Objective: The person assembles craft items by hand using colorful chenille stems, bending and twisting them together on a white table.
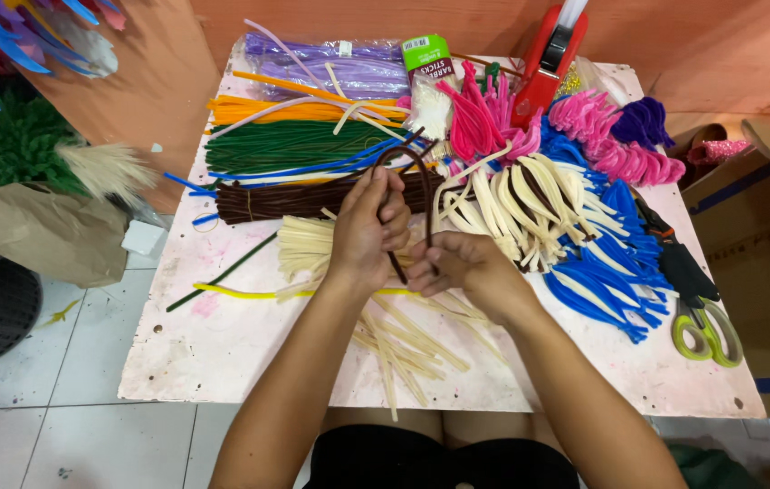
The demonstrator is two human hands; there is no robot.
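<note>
Loop forming on a dark brown pipe cleaner [410,181]: it arches up between both hands over the middle of the pink-white board [222,344], both ends running down into the grips. Left hand [368,226] is clamped on one leg of the arch, thumb and fingers wrapped round it. Right hand [459,264] is curled shut low on the other leg, near where the two legs cross; exact fingertip contact is hidden by the knuckles. My read: bend is made, the pinch/twist at the crossing is the live step. To do it well, keep the left grip fixed as anchor, keep the legs even below the crossing, and let the right fingers do the turning tight at the crossing so the loop doesn't widen or kink. Work above the board, not on it: loose cream stems [403,340] lie right under the wrists and a yellow stem [240,292] runs just beside the left forearm, easy to snag. Brown bundle [294,199] sits just behind the left hand, green bundle [294,145] and orange bundle [294,110] further back. Finished-looking cream loops [511,204], blue loops [611,272] and pink loops [611,145] are piled to the right; scissors [706,330] at the right edge, well apart from the hands.
</note>
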